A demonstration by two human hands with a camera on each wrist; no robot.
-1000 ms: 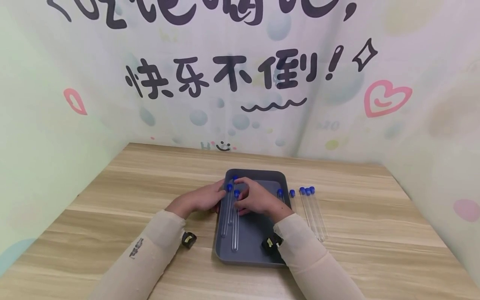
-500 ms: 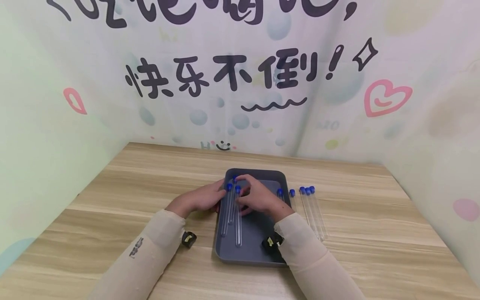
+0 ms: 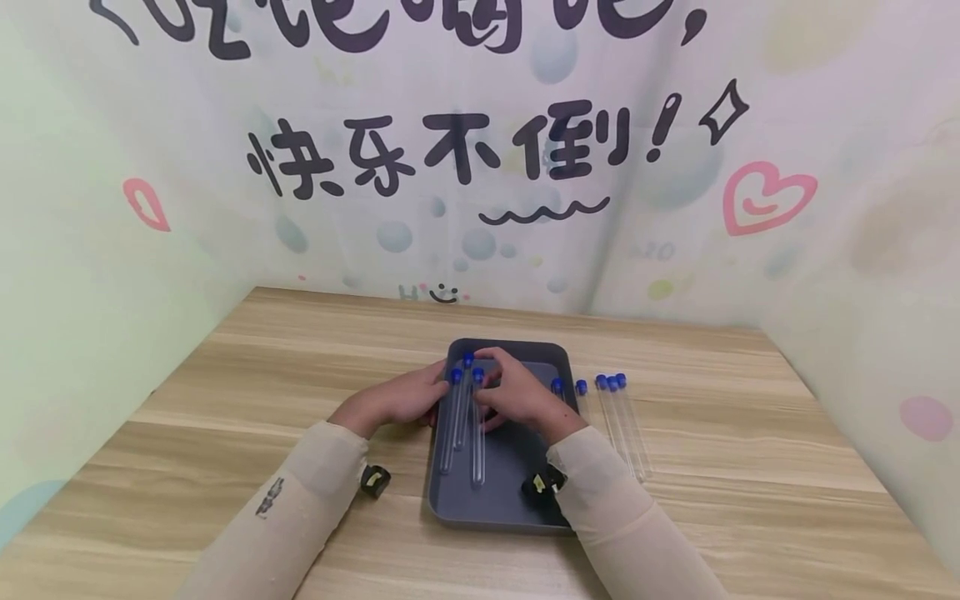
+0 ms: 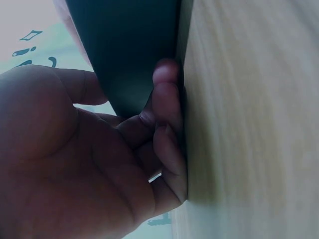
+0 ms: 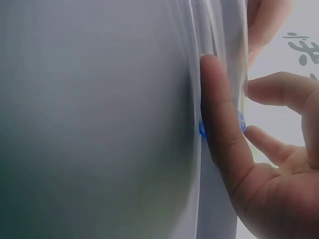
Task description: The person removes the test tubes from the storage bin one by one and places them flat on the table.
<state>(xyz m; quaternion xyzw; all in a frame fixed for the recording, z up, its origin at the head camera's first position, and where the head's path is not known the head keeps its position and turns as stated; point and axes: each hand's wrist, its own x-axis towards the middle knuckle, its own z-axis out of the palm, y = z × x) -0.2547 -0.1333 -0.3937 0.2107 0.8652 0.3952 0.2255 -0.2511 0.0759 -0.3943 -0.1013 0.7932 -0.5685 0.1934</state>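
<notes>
My left hand (image 3: 405, 396) grips the left wall of a dark grey tray (image 3: 498, 500); in the left wrist view its thumb is at the rim and its fingers curl against the lower side. Inside the tray my right hand (image 3: 519, 393) holds a clear test tube (image 3: 478, 446) near its blue cap, thumb on one side and fingers on the other. To the left lie a second capped test tube (image 3: 448, 446) and a third one (image 3: 460, 429). The right wrist view shows the thumb (image 5: 219, 99) along the clear tubes, partly covering a blue cap (image 5: 203, 130).
On the tray's right side a blue cap (image 3: 557, 385) shows, its tube mostly hidden by my right hand. Several capped test tubes (image 3: 622, 425) lie on the wooden table (image 3: 750, 450) right of the tray. A printed cloth (image 3: 420, 225) hangs behind the table.
The test tube at my right hand has shifted away from me and slightly right, toward the tray's far end. My left hand and the tray have stayed in place.
</notes>
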